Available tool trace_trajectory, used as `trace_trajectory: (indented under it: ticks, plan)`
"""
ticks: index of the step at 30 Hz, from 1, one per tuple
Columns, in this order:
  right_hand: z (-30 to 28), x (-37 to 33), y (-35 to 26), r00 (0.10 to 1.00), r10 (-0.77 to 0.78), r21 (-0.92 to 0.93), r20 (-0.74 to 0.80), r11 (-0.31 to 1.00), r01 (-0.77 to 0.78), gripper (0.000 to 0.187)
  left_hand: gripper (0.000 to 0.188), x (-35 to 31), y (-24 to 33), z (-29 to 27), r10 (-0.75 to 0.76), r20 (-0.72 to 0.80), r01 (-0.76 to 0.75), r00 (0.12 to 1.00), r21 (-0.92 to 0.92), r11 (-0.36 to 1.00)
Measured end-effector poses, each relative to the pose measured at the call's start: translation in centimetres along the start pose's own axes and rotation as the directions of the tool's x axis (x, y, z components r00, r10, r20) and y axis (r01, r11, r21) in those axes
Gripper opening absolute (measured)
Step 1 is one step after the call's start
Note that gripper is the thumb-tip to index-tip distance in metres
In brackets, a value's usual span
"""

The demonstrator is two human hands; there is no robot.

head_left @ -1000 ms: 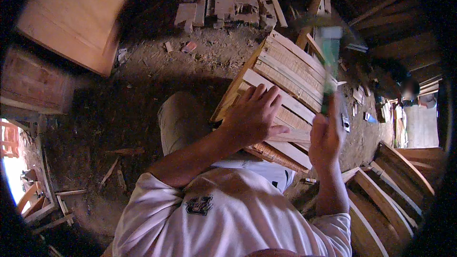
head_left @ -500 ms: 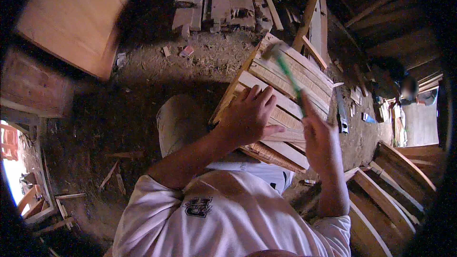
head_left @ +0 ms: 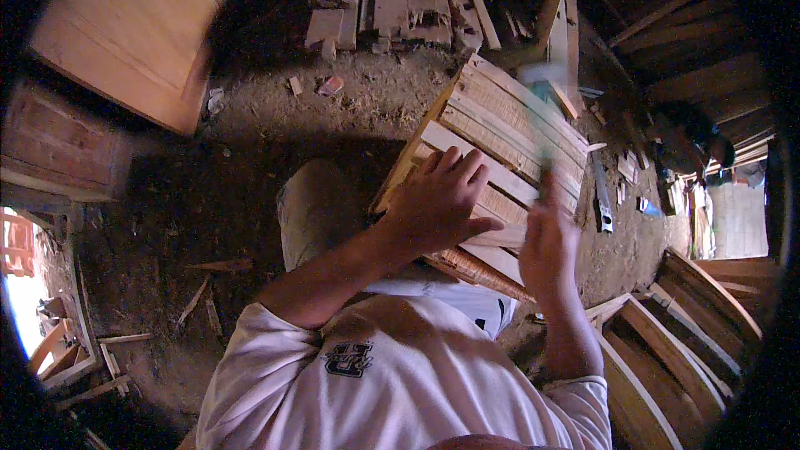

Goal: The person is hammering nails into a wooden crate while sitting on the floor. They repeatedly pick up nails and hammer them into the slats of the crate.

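Lying aslant over the person's lap, a slatted wooden frame (head_left: 500,129) sits between the two hands; take its middle as the centre of a clock, twelve pointing straight ahead of the person. From where I stand, the left hand (head_left: 437,204) is laid on it toward eight o'clock, fingers spread and pressed flat across the slats, thumb held apart, gripping nothing. The right hand (head_left: 552,250) is at the frame's edge between four and five, wrapped around the handle of a green-handled hammer (head_left: 545,121). The hammer is blurred, its head toward one o'clock over the far slats; I can't tell whether it touches the wood.

On the dirt floor (head_left: 275,117), a narrow metal strip (head_left: 602,196) lies near the frame at three o'clock, and a small reddish scrap (head_left: 332,85) at ten. Farther out, rough boards (head_left: 383,8) lie stacked at eleven, a smooth wooden panel (head_left: 125,25) shows at ten, and long wooden framework (head_left: 667,350) lies between four and five.
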State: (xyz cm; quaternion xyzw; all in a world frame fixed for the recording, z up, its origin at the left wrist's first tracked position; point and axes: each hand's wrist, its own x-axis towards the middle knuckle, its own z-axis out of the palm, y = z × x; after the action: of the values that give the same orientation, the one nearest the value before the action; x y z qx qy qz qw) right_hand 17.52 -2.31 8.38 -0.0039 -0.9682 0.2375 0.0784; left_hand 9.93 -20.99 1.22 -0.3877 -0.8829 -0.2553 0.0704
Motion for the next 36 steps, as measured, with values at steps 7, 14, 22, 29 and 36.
trace_trajectory:
  ticks: [7, 14, 22, 29, 36]
  plan:
    - [-3.1, 1.2, -2.1, 0.998, -0.041, 0.025, -0.038, 0.999, 0.042, 0.071, 0.074, 0.2, 0.1, -0.6, -0.035, -0.074, 0.03, 0.997, -0.07, 0.997]
    - [-1.5, 1.5, -0.7, 0.982, -0.122, -0.115, 0.146, 0.984, 0.139, 0.066, 0.071, 0.4, -0.8, 1.1, 0.072, -0.255, -0.055, 0.964, 0.07, 0.996]
    - [-0.2, 0.7, 0.6, 0.987, -0.147, -0.074, 0.064, 0.986, 0.151, 0.071, 0.07, 0.6, -1.0, 1.6, 0.107, -0.207, -0.075, 0.972, 0.158, 0.985]
    - [-4.7, -1.4, -0.1, 0.944, 0.264, 0.39, -0.199, 0.905, -0.171, 0.055, 0.075, 0.4, 0.0, 0.1, -0.008, -0.149, 0.006, 0.989, -0.014, 1.0]
    - [-2.7, -10.0, 14.2, 0.794, 0.51, 0.46, -0.332, 0.822, -0.336, 0.054, 0.059, 1.3, 0.6, -1.0, -0.028, -0.043, 0.027, 0.999, -0.012, 1.0]
